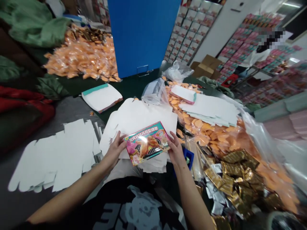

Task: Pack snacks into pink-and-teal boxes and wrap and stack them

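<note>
A colourful candy box (146, 143), pink and teal with roast chicken printed on its face, is held level in front of my chest. My left hand (117, 146) grips its left end and my right hand (175, 147) its right end, thumbs near the front edges. Under and behind the box spread white flat carton blanks (139, 111). A stack of more white blanks (64, 153) lies to the left of my left hand. Close by my right wrist are a blue plastic bin (189, 158) and some thin wooden sticks (198, 159).
Orange wrapped pieces (199, 127) and gold foil packets (237, 175) are heaped on the right. Another orange heap (83, 57) lies at the back left, beside a tall blue panel (144, 35). Pink cartons (240, 41) are stacked behind, where a person (254, 59) is partly visible.
</note>
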`<state>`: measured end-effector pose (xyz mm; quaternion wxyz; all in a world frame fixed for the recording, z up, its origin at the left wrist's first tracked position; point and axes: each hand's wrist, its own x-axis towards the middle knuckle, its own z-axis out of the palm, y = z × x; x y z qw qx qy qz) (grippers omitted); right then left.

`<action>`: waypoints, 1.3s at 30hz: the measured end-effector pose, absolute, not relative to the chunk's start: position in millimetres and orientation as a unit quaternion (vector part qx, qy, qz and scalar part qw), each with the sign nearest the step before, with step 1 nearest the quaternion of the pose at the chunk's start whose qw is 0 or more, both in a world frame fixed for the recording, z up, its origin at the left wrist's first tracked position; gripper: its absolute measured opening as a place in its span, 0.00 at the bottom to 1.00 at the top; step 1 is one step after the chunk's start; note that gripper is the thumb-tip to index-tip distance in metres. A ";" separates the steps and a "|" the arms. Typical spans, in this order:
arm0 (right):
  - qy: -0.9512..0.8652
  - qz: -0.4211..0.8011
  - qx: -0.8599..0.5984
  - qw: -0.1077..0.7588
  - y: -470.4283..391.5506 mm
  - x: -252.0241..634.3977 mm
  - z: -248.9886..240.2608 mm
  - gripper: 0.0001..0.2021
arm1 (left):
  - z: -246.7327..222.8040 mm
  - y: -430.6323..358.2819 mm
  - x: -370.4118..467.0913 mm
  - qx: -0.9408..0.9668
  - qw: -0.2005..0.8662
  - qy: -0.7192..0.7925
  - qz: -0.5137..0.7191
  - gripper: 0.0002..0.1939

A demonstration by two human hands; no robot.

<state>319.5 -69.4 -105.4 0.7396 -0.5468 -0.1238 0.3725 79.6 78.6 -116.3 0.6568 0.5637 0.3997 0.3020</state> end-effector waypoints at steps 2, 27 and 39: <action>-0.143 0.383 -0.529 0.744 -53.9 314.0 -103.1 0.32 | -107.5 83.4 76.0 0.458 0.772 0.395 0.197 0.36; -0.202 0.400 -0.646 0.618 26.8 287.2 -143.5 0.30 | -125.1 494.7 26.4 0.599 0.470 0.425 0.489 0.35; -0.249 0.345 -0.669 0.609 21.1 283.8 -151.3 0.24 | -144.5 514.5 25.2 0.652 0.363 0.508 0.430 0.34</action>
